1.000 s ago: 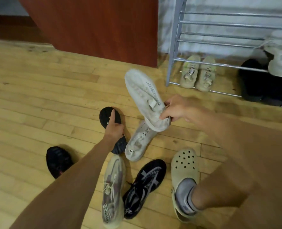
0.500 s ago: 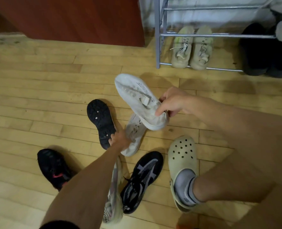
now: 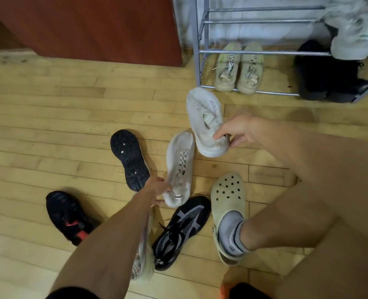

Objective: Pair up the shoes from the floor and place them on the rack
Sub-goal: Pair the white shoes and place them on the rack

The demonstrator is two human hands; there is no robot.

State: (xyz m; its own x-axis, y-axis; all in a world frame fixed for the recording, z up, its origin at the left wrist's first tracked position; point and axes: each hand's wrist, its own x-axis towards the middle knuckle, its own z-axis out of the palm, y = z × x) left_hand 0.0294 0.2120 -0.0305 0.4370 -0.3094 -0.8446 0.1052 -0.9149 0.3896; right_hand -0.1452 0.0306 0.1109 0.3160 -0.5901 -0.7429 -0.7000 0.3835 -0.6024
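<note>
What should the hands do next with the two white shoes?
Probably lift the white floor shoe: the left hand grips its heel, and the right hand holds the matching white shoe up, so they can go together onto the rack.

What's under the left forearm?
A pale sneaker, mostly covered by the forearm. Only its near end and one edge show, beside the black-and-grey sneaker. Its upper and toe are hidden.
</note>
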